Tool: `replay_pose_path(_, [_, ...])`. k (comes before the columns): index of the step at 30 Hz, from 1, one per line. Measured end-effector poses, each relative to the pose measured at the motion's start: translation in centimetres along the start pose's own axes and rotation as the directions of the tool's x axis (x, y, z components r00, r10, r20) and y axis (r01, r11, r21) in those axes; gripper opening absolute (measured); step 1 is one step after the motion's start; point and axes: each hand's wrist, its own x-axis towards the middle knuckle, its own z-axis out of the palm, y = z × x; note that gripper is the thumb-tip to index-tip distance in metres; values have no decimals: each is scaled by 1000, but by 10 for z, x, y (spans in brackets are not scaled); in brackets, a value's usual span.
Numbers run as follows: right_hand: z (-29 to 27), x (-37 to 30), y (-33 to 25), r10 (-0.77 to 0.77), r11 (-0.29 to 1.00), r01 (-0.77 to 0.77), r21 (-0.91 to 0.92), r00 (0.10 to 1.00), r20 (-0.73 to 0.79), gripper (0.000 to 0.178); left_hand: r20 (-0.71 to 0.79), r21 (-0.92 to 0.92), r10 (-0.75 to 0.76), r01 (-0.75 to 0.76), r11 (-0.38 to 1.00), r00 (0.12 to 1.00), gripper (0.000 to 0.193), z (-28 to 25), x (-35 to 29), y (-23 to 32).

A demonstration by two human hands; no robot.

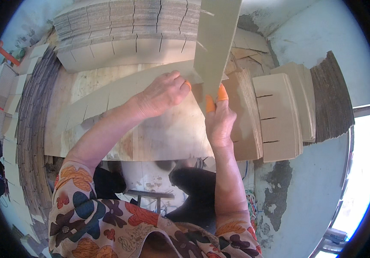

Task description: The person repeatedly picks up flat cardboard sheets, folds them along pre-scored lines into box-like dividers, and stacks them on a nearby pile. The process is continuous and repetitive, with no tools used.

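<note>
My right hand [220, 122] wears orange finger covers on its thumb and a finger. It pinches the lower end of an upright slotted cardboard strip [217, 41], which rises toward the far edge of the view. My left hand [165, 92] is closed at the right end of a second long cardboard strip [116, 92], which stretches away to the left over the table with slits along its near edge. An orange cover shows on one left finger; its other fingertips are partly hidden. The two strips meet between my hands.
Tall stacks of slotted cardboard [124, 34] stand at the table's back. More cardboard strips [279, 116] are piled on the right, and a long row of assembled-looking grey cardboard [34, 129] runs along the left. The pale wooden table [163, 137] lies beneath my hands.
</note>
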Motion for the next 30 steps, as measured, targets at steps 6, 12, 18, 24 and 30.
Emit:
replay_pose_path(6, [-1, 0, -2, -30, 999, 31, 20, 998, -54, 48, -110, 54, -1, 7, 999, 994, 20, 5, -3, -11])
replay_pose_path(12, [0, 0, -1, -46, 999, 47, 26, 998, -34, 50, -158, 4, -4, 5, 1000, 987, 18, 1, -3, -6])
replay_pose_path(18, [-5, 2, -10, 55, 998, -55, -10, 997, 57, 50, -188, 37, -19, 27, 999, 982, 18, -1, -4, -1])
replay_pose_path(24, [-8, 1, -14, 69, 997, -72, 20, 993, 96, 53, -195, 83, 2, 14, 996, 981, 19, 3, -8, -7])
replay_pose_path(30, [-6, -1, -13, 53, 999, -52, -16, 995, 82, 54, -201, 89, 21, -3, 996, 979, 21, 4, -7, -1])
